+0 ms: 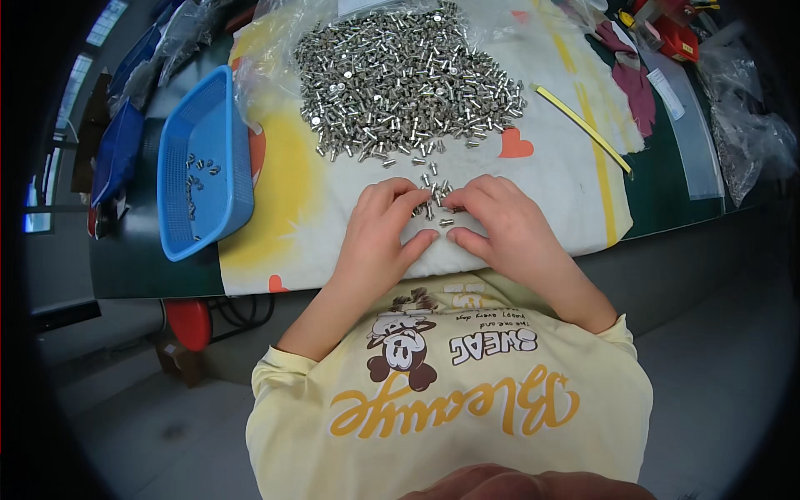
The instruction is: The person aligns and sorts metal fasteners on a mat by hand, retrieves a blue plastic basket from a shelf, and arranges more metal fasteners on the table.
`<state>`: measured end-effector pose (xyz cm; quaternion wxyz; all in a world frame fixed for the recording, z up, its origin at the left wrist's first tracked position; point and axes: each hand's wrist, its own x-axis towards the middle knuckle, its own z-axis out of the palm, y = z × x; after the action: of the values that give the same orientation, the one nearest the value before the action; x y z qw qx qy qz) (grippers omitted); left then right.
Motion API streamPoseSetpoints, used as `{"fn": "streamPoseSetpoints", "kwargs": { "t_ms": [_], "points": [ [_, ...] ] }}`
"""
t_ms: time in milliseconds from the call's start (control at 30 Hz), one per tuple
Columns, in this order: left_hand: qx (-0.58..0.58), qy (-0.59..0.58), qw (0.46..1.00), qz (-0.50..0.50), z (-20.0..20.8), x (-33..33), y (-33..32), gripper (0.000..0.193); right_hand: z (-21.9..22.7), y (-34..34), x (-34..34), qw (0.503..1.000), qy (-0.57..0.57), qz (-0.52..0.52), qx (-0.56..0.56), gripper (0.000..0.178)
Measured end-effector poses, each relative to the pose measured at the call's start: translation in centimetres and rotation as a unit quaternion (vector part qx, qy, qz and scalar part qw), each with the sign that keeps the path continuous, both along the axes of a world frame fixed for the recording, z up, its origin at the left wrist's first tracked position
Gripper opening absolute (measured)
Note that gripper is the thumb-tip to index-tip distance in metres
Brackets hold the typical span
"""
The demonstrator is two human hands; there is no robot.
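Note:
Between my hands lies a small loose group of short, shiny metal fasteners (pixel 432 200), like stubby bolts with heads. From the left, my left hand (pixel 385 218) rests on the cloth with bent fingers, its fingertips against the pieces. My right hand (pixel 507 218) mirrors it, the index fingertip touching the right side of the group. Both thumbs stand apart from the fingers, and no piece is visibly pinched. Some fasteners are partly hidden under the fingers. Beyond my hands spreads a large heap of the same fasteners (pixel 400 79).
A blue plastic basket (pixel 237 179) at the left holds several fasteners. The patterned cloth (pixel 325 242) covers the dark green table (pixel 154 279). At the right lie a yellow strip (pixel 583 129), a maroon glove (pixel 633 92) and clear plastic bags (pixel 746 125). A red stool (pixel 188 323) stands below.

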<state>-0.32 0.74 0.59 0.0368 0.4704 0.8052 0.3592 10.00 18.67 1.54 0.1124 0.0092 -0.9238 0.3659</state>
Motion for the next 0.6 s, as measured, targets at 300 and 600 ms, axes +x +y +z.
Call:
{"fn": "streamPoseSetpoints", "kwargs": {
  "t_ms": [300,600],
  "points": [
    [0.002,-0.015,1.0,-0.015,-1.0,-0.3,0.2,0.032,-1.6,0.2,-0.9,0.997,0.068,-0.027,0.022,0.019],
    [0.017,-0.008,1.0,0.017,-0.4,0.8,-1.0,0.032,-1.3,-0.9,-0.6,0.998,0.059,0.001,-0.002,0.02]
  ]
}}
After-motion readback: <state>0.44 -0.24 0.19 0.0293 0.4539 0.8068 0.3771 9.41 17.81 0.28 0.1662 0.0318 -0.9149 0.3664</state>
